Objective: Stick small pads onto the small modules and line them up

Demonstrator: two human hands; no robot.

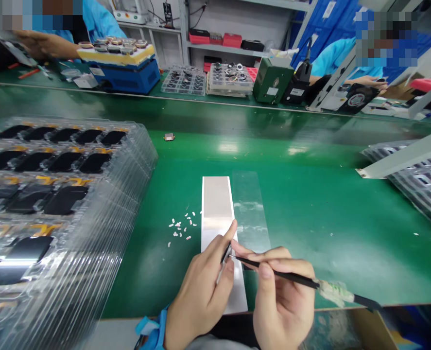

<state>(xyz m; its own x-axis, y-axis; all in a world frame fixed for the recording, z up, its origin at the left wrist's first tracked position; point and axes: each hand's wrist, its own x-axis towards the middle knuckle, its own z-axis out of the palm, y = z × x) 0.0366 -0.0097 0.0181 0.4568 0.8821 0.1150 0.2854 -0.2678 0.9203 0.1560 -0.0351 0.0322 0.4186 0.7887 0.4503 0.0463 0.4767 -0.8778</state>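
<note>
Black tweezers sit pinched in your right hand, tips meeting the small dark piece held between the fingers of your left hand, just over the silvery strip, whose long axis runs away from you. (Tiny white flecks lie left of that strip, clear film right of it.) Stacked clear trays stand further left.
</note>
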